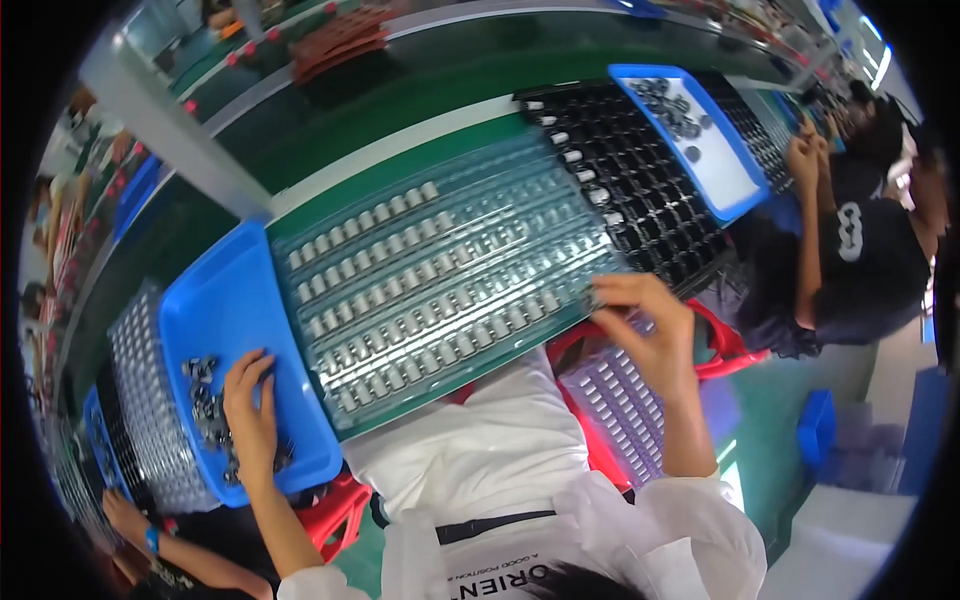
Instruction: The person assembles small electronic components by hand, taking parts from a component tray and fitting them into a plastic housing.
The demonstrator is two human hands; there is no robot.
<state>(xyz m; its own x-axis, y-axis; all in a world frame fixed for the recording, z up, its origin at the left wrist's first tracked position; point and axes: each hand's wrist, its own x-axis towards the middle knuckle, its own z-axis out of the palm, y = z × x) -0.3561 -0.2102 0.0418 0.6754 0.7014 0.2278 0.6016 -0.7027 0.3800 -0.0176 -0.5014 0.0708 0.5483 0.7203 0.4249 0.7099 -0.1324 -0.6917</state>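
My left hand (250,410) is over a blue tray (315,440), its fingers stretched and partly apart. A small dark spot shows at its fingertips; I cannot make out what it is. Beside it, small dark metallic parts (207,405) lie loose in that tray. My right hand (655,325) pinches a small metallic cylinder (590,298) between thumb and fingertips, at the right end of the nearest row of a clear plastic blister tray (520,200). Silvery cylinders (430,358) stand in rows in this tray, filling the near rows further than the far ones.
Right of the blister tray lies a black pocketed tray (640,185), with another blue tray (735,190) of parts on it. A metal post (180,130) rises at the back left. Co-workers sit on both sides, one in a black shirt (870,260). A red stool (715,340) stands below.
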